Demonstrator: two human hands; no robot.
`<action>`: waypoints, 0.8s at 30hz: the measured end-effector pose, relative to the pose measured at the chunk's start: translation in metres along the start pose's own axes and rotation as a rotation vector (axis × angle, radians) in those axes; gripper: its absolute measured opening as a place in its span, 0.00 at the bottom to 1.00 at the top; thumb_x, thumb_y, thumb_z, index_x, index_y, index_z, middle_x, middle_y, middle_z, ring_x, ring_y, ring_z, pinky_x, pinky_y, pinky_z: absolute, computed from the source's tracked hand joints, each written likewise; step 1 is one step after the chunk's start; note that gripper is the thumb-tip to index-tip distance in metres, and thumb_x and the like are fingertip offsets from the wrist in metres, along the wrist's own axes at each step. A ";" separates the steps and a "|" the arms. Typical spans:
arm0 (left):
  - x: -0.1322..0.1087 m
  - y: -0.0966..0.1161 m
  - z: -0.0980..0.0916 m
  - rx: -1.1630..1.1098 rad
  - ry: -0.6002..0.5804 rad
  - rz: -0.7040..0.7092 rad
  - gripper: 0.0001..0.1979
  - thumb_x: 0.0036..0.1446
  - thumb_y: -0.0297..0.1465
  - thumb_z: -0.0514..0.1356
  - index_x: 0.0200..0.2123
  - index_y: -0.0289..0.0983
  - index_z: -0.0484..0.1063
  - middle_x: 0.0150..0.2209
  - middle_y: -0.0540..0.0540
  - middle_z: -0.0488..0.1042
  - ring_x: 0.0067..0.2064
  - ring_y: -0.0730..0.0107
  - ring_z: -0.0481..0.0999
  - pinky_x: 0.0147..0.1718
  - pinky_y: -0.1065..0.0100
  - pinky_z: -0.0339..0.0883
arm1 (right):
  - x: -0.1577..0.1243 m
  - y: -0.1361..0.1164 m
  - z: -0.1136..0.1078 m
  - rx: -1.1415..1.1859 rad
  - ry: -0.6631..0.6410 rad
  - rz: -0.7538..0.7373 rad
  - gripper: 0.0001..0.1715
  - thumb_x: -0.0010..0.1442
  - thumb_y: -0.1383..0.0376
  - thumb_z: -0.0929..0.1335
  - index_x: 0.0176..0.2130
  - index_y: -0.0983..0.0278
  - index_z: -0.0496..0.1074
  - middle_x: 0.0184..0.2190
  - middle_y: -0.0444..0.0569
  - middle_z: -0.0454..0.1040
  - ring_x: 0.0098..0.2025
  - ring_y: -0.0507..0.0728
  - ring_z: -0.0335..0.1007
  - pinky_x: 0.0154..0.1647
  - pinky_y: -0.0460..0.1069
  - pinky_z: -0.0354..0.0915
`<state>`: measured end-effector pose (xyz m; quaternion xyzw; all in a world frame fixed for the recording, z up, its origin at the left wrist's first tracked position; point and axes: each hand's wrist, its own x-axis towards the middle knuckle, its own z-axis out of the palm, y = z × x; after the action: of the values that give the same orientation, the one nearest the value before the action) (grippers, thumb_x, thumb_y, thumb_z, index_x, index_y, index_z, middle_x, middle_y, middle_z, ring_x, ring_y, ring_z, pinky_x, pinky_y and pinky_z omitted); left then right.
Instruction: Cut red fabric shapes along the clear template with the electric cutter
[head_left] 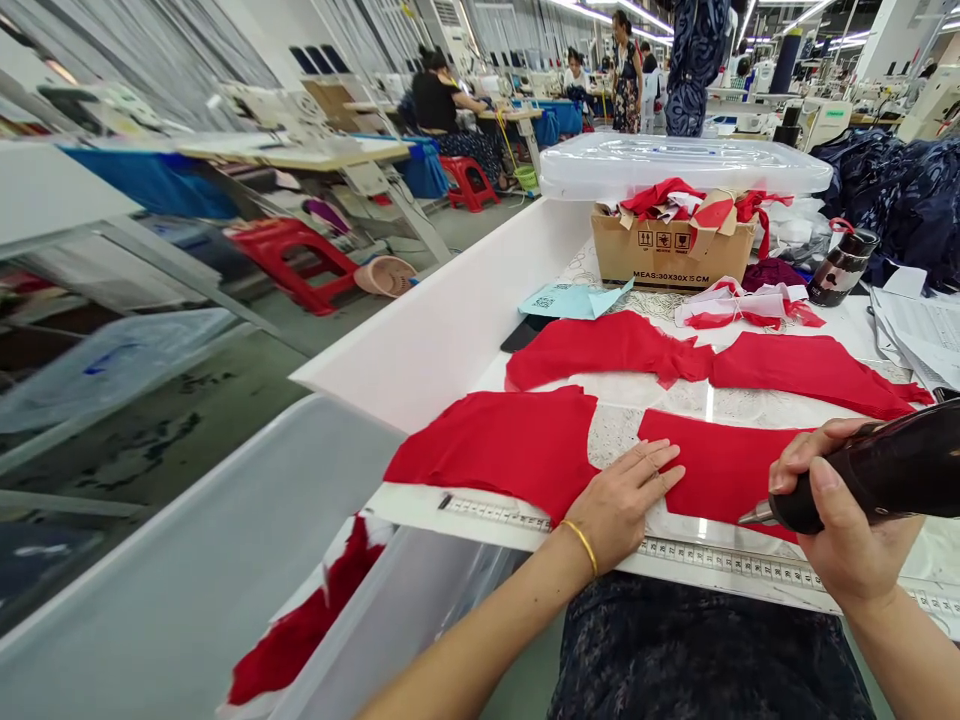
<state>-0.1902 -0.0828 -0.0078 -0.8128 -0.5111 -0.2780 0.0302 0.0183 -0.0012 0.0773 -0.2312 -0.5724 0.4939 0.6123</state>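
Observation:
My left hand (626, 500) lies flat with its fingers stretched out, the fingertips on the left edge of a red fabric piece (720, 465) and the palm by the table edge. In my right hand (847, 520) is a black handheld tool (900, 465) with a pointed metal tip, my fingers wrapped round its body. Its tip is over the lower part of the same fabric piece; whether it touches cannot be told. A second red fabric piece (495, 445) lies to the left, partly beside my left wrist. Two more red pieces (600, 350) lie behind them in a row.
A measuring tape (720, 560) runs along the table's front edge. Behind the fabric are a blue paper (574, 300), a carton (671, 255) of red scraps, a dark bottle (844, 265) and papers (926, 320). A white panel (450, 320) borders the left side; a bin (187, 590) stands below.

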 end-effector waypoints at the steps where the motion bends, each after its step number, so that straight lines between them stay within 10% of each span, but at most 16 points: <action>1: 0.000 0.000 0.000 -0.002 -0.006 -0.002 0.33 0.53 0.12 0.49 0.60 0.34 0.71 0.61 0.36 0.74 0.66 0.56 0.69 0.62 0.49 0.71 | 0.000 0.001 0.000 -0.004 -0.005 0.003 0.11 0.61 0.63 0.74 0.42 0.58 0.69 0.24 0.39 0.73 0.22 0.52 0.71 0.24 0.48 0.72; 24: -0.001 -0.002 0.001 0.035 0.060 0.023 0.30 0.56 0.12 0.48 0.58 0.33 0.72 0.59 0.35 0.75 0.65 0.56 0.72 0.60 0.52 0.74 | 0.002 -0.016 -0.029 -0.035 0.076 0.001 0.15 0.56 0.59 0.78 0.37 0.59 0.72 0.23 0.40 0.72 0.22 0.53 0.69 0.22 0.49 0.69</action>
<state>-0.1916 -0.0823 -0.0090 -0.8092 -0.5054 -0.2930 0.0632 0.0499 0.0021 0.0848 -0.2610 -0.5571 0.4750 0.6292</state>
